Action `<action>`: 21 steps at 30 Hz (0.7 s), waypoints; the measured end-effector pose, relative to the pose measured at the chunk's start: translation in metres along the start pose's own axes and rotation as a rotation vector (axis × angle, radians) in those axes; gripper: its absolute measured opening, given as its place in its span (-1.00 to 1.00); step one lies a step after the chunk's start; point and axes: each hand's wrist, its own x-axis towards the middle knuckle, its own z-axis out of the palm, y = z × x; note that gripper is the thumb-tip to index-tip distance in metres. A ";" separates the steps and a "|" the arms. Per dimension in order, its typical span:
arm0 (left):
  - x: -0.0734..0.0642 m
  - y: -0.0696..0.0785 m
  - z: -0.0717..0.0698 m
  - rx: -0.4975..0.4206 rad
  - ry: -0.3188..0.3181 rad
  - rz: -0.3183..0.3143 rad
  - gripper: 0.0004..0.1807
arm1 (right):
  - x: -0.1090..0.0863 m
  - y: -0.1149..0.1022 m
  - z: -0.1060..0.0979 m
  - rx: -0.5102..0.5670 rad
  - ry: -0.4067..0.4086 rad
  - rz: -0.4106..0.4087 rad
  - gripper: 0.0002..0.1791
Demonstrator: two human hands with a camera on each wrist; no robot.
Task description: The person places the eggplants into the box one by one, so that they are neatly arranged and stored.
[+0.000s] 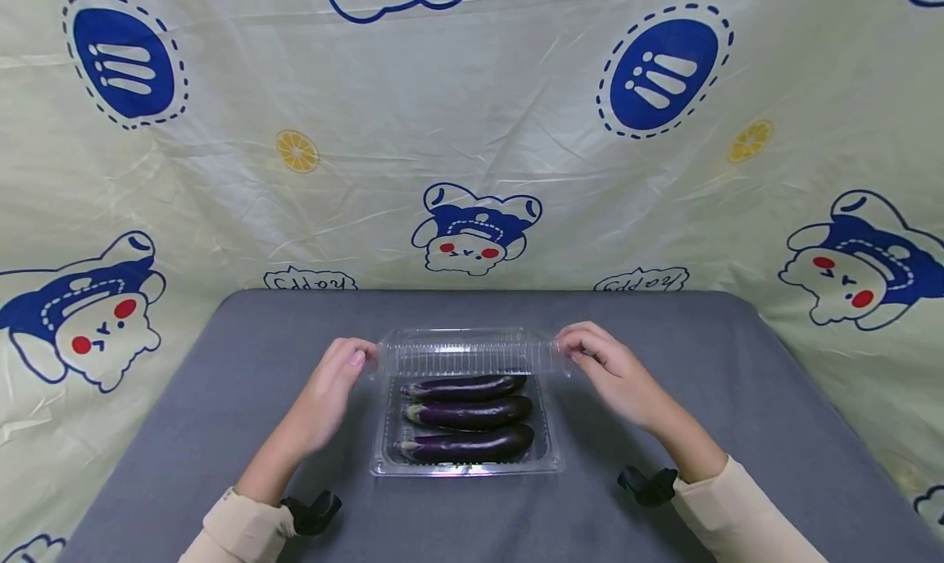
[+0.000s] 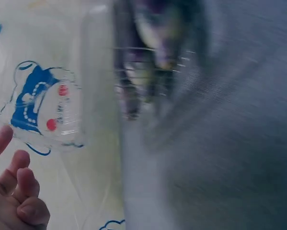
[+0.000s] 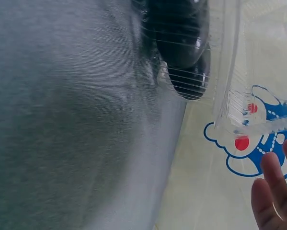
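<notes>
A clear plastic clamshell box [image 1: 546, 456] sits mid-table with its ribbed lid [image 1: 457, 354] raised at the back. Side by side in its base lie three dark purple eggplants: a front one [image 1: 472, 446], a middle one [image 1: 472, 414] and a back one [image 1: 472, 388]. At the lid's left end is my left hand [image 1: 335, 387], fingertips right at the edge. My right hand [image 1: 615, 374] is at the opposite end, its fingers [image 3: 272, 175] extended close to the lid's corner in the right wrist view. Blur softens the eggplants' stem ends [image 2: 153, 43] in the left wrist view.
A grey cloth [image 1: 295, 317] covers the table. Behind it hangs a pale printed curtain [image 1: 516, 79] with blue cartoon figures and orange slices. Black straps, one at the left wrist [image 1: 313, 514] and one at the right [image 1: 647, 487], stick out beside the beige sleeves.
</notes>
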 end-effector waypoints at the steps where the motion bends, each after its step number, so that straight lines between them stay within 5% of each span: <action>1: -0.004 -0.001 0.000 0.016 -0.013 -0.005 -0.62 | -0.003 -0.001 0.000 -0.024 -0.007 -0.005 -0.75; 7: -0.026 -0.003 0.004 0.128 -0.125 -0.062 -0.73 | -0.024 -0.004 0.003 -0.161 -0.108 0.020 -0.76; 12: -0.041 -0.001 0.007 0.186 -0.207 -0.117 -0.55 | -0.041 -0.004 0.007 -0.207 -0.189 0.088 -0.65; 16: -0.050 -0.003 0.008 0.156 -0.266 -0.119 -0.32 | -0.053 -0.003 0.013 -0.178 -0.273 0.155 -0.46; 21: -0.059 -0.010 0.012 0.033 -0.351 -0.119 -0.16 | -0.059 0.002 0.022 0.000 -0.360 0.182 -0.31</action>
